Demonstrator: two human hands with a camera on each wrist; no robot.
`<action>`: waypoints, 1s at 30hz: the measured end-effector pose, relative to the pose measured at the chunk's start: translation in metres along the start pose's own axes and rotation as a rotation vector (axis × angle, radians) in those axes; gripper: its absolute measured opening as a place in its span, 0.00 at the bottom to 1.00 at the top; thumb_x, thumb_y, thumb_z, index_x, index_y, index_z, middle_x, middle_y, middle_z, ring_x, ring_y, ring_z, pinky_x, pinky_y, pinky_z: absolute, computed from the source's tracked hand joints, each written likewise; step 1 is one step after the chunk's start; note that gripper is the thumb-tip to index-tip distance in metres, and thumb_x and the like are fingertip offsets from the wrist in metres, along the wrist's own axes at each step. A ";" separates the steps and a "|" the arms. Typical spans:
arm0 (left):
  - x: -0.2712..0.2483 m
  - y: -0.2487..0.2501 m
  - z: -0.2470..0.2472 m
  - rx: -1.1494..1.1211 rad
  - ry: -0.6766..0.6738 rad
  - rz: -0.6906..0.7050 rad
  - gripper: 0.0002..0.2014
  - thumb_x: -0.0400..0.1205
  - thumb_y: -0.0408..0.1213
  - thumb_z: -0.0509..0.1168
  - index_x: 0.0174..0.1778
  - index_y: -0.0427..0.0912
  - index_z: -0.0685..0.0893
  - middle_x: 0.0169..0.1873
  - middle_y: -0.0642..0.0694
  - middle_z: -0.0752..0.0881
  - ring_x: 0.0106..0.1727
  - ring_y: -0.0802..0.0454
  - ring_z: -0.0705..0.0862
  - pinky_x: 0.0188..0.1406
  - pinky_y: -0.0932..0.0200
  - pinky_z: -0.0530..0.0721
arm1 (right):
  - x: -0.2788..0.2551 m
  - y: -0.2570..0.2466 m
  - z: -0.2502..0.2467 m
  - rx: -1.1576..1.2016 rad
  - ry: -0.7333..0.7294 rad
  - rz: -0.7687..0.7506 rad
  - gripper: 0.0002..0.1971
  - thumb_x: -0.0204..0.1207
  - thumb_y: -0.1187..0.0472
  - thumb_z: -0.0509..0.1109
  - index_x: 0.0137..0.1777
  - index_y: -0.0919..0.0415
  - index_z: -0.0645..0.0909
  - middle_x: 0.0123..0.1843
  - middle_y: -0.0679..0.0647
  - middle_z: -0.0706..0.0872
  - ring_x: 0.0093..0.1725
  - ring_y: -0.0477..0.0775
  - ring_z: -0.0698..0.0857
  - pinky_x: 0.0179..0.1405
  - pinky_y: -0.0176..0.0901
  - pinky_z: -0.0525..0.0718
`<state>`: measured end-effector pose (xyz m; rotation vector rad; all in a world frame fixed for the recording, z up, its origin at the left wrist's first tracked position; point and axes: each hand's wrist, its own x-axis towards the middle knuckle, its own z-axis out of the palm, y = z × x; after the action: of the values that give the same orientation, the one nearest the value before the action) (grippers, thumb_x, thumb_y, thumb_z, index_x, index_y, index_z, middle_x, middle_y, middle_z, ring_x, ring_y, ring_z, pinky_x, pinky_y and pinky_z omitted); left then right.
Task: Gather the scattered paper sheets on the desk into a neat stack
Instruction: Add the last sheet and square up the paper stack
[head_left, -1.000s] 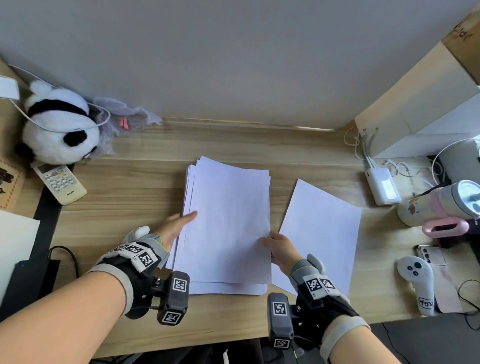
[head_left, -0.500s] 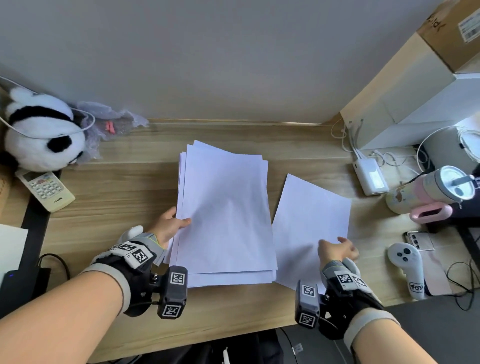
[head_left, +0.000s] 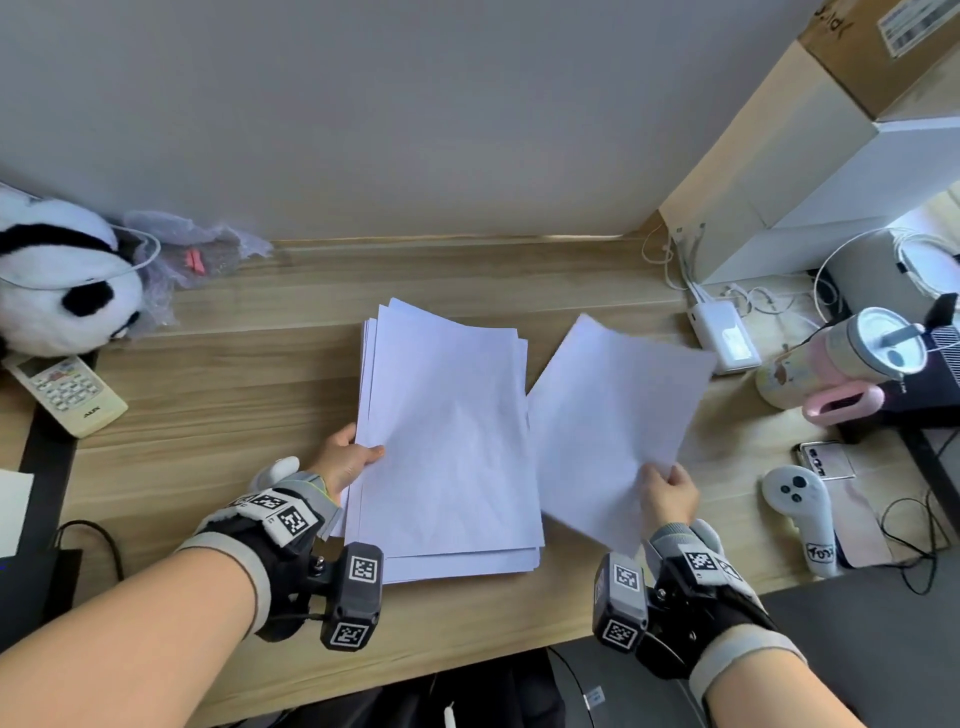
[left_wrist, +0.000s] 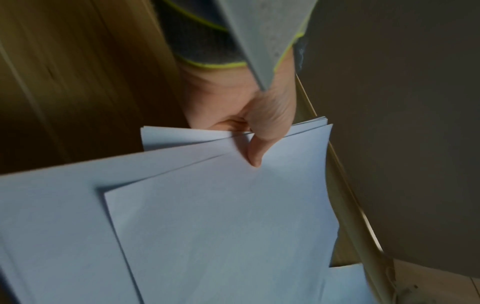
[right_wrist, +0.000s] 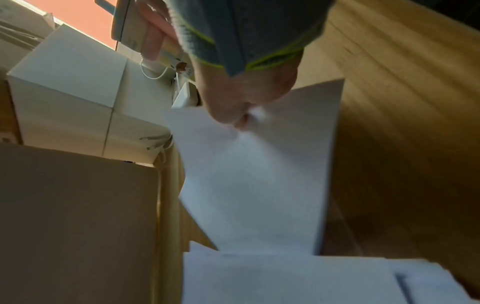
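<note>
A loose pile of white paper sheets (head_left: 447, 441) lies on the wooden desk (head_left: 234, 395), its edges fanned out of line. My left hand (head_left: 348, 460) grips the pile's left edge, thumb on top (left_wrist: 255, 152) and fingers underneath. To the right, my right hand (head_left: 667, 491) pinches the near right corner of a single white sheet (head_left: 608, 415) and holds it lifted off the desk, tilted. In the right wrist view that sheet (right_wrist: 259, 174) hangs from my fingers above the pile (right_wrist: 285, 277).
A panda plush (head_left: 57, 280) and a remote (head_left: 67, 387) sit at the left. At the right are a white charger (head_left: 724, 338), a pink tumbler (head_left: 852, 364), a white controller (head_left: 802, 514), a phone (head_left: 826, 460), cables and stacked boxes (head_left: 810, 156). A wall stands behind.
My right hand left the pile's right edge, reached to the lone sheet and picked it up by its corner. The left hand curled round the pile's left edge.
</note>
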<state>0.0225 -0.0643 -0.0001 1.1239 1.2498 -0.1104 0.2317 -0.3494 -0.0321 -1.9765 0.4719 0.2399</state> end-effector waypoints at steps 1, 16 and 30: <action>0.001 0.000 -0.001 0.017 0.013 -0.017 0.21 0.81 0.21 0.61 0.72 0.32 0.74 0.70 0.34 0.79 0.70 0.39 0.79 0.74 0.50 0.72 | 0.001 -0.004 0.000 0.017 0.028 -0.063 0.07 0.63 0.60 0.61 0.26 0.59 0.68 0.28 0.50 0.67 0.36 0.53 0.67 0.31 0.45 0.69; -0.004 0.003 -0.004 -0.224 0.036 -0.129 0.12 0.86 0.45 0.56 0.45 0.42 0.81 0.59 0.47 0.80 0.54 0.45 0.82 0.60 0.50 0.80 | -0.021 -0.096 0.032 0.391 -0.389 -0.127 0.10 0.76 0.70 0.64 0.39 0.56 0.80 0.31 0.46 0.85 0.32 0.43 0.81 0.38 0.37 0.80; -0.011 0.002 -0.009 -0.201 -0.025 -0.168 0.32 0.85 0.57 0.47 0.77 0.38 0.69 0.76 0.36 0.73 0.77 0.40 0.72 0.70 0.49 0.71 | -0.069 -0.013 0.085 -0.315 -0.665 0.021 0.09 0.73 0.69 0.66 0.50 0.62 0.83 0.36 0.54 0.82 0.38 0.53 0.79 0.38 0.42 0.77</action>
<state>0.0128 -0.0621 0.0109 0.8421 1.3015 -0.1214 0.1783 -0.2530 -0.0333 -2.0409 0.0184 0.9943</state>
